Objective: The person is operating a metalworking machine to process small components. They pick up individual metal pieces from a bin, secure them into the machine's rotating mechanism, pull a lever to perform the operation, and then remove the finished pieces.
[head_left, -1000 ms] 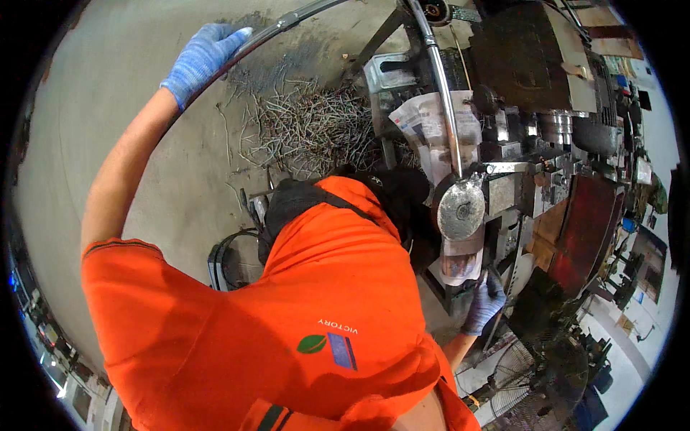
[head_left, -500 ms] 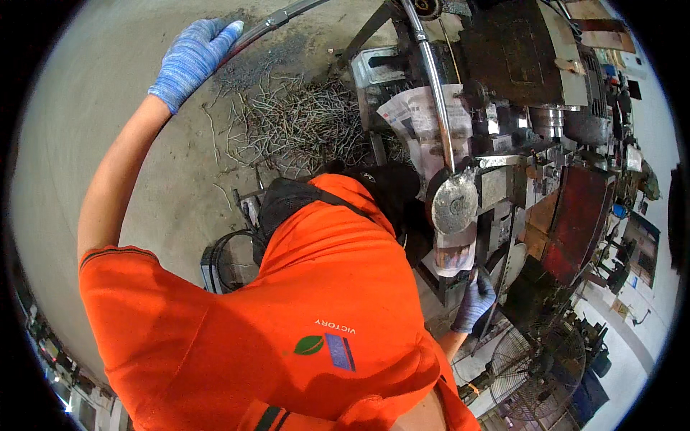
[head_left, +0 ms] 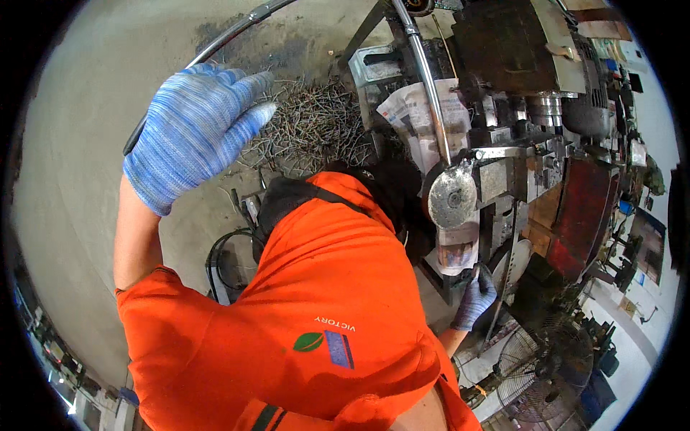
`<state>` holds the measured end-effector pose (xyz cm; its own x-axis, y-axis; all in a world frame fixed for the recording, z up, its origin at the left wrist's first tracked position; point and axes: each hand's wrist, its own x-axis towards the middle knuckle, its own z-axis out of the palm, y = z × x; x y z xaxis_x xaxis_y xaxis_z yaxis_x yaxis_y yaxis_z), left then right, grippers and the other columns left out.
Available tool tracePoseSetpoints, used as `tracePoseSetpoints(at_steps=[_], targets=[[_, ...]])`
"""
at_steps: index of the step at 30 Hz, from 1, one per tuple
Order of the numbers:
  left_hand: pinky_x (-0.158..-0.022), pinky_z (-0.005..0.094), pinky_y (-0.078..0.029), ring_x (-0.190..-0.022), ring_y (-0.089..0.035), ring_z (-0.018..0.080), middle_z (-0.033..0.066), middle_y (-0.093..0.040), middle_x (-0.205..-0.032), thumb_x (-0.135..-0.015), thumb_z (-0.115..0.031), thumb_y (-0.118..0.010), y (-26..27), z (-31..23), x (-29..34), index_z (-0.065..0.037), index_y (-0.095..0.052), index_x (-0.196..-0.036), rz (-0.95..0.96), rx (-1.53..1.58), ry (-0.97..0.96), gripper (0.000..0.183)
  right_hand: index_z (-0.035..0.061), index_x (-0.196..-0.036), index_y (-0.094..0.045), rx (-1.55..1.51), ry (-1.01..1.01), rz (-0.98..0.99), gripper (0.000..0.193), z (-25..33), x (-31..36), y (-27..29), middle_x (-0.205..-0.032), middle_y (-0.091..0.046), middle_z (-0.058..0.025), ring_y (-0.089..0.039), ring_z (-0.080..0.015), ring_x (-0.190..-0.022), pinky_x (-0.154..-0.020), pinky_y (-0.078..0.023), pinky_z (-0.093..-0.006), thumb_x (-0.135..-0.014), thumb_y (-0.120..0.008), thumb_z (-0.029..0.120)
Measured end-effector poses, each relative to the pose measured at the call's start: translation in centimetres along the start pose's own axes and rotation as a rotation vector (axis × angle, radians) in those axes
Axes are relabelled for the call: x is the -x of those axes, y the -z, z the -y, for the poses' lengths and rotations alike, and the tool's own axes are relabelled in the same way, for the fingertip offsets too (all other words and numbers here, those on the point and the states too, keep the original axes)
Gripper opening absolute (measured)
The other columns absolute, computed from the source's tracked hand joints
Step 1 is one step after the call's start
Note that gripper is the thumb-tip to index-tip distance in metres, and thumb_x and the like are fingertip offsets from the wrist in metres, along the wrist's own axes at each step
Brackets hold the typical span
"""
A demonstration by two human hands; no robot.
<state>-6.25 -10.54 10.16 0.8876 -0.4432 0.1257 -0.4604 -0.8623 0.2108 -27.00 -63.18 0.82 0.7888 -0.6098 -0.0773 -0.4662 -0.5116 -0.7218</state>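
Note:
My left hand (head_left: 198, 129), in a blue knitted glove, is raised at the upper left. Its fingers are stretched out and the thumb stands apart. Behind it runs a long curved metal bar (head_left: 233, 30), whose dark end shows beside the wrist; whether they touch is hidden. At the lower right, my right hand (head_left: 474, 303), gloved alike, has its fingers closed beside the machine's lower edge. What it grips is too small to tell. Just above it hangs a printed paper sheet (head_left: 458, 244), below a round metal disc (head_left: 453, 197) joined to a shiny lever (head_left: 424, 72).
A heap of thin metal rods (head_left: 320, 122) lies on the concrete floor. The greasy machine (head_left: 507, 50) fills the right side, with more paper (head_left: 424, 115) and a pale tray (head_left: 375, 66) at its edge. A caged fan (head_left: 543, 366) stands at the lower right.
My left hand has let go of the curved bar and come closer, its fingers opening out. The bar's end has swung to the left and down. My right hand has hardly moved.

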Motion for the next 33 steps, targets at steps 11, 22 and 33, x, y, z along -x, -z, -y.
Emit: tracePoseSetpoints(at_steps=[11, 22, 33], targets=[[-0.069, 0.0423, -0.045, -0.074, -0.057, 0.0347, 0.0164, -0.058, -0.076, -0.085, -0.029, -0.054, -1.3, 0.2, 0.2, -0.004, -0.061, -0.101, 0.285, -0.06, 0.106, 0.031, -0.0036, -0.097, -0.066, -0.052, -0.005, -0.009, 0.023, -0.6, 0.5, 0.2, -0.097, -0.066, -0.009, -0.059, -0.0149, -0.089, -0.085, -0.045, -0.0301, -0.079, -0.07, 0.011], [-0.07, 0.043, -0.045, -0.074, -0.058, 0.0343, 0.0161, -0.059, -0.074, -0.086, -0.031, -0.053, -2.3, 0.5, -0.2, -0.003, -0.061, -0.096, 0.272, -0.05, 0.094, 0.03, -0.0034, -0.096, -0.067, -0.064, -0.016, 0.004, 0.024, -1.4, 0.0, 0.4, -0.096, -0.066, -0.0087, -0.059, -0.0141, -0.088, -0.083, -0.045, -0.0289, -0.078, -0.071, 0.012], [-0.07, 0.0418, -0.045, -0.077, -0.057, 0.0337, 0.016, -0.06, -0.077, -0.086, -0.032, -0.054, -2.7, -0.4, -0.7, -0.004, -0.061, -0.101, 0.304, -0.04, 0.025, 0.033, -0.0032, -0.093, -0.067, -0.105, -0.049, -0.048, 0.022, -1.3, 1.5, 0.5, -0.091, -0.067, -0.0077, -0.058, -0.0121, -0.082, -0.076, -0.047, -0.0282, -0.077, -0.072, 0.011]])
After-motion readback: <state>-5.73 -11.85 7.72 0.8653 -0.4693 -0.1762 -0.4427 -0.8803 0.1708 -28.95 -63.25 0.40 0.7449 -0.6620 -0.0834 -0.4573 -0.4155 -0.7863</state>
